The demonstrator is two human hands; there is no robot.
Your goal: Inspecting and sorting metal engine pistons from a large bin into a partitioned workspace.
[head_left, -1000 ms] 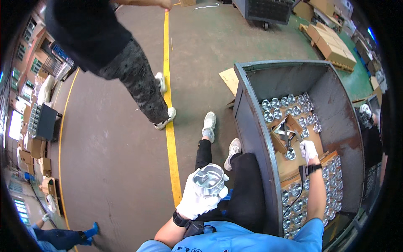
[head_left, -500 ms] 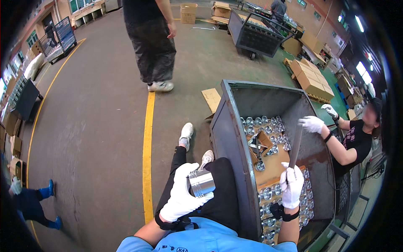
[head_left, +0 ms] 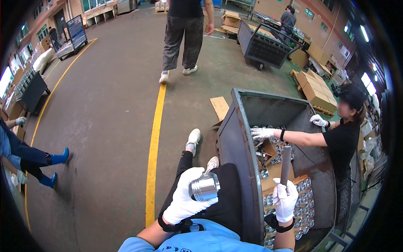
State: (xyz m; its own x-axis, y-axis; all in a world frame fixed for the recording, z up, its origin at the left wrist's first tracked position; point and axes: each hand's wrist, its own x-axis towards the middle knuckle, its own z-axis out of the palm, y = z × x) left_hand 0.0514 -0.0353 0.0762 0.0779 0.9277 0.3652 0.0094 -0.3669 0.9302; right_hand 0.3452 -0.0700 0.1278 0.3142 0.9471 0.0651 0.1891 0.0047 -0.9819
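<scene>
My gloved left hand (head_left: 184, 198) is wrapped round a shiny metal piston (head_left: 205, 187) with ring grooves, held above my lap. My gloved right hand (head_left: 286, 200) grips the lower end of a grey metal bar (head_left: 286, 166), which points up over the cart. Beside me stands a deep grey metal cart (head_left: 236, 126). Rows of pistons (head_left: 303, 206) sit inside it on brown cardboard. An opened cardboard box (head_left: 261, 152) lies among them. A co-worker's gloved hand (head_left: 262, 133) reaches over pistons at the cart's far side.
The co-worker (head_left: 345, 136) stands at the cart's right side. One person (head_left: 184, 40) walks ahead near the yellow floor line (head_left: 156, 138); another in blue boots (head_left: 31, 153) is at the left. Stacked cartons (head_left: 315, 90) and a second cart (head_left: 264, 47) stand at the back right.
The co-worker's arm has stretched left into the cart. My left hand has turned the piston slightly. The bar stands more upright and further left. The walking person's legs have parted in stride.
</scene>
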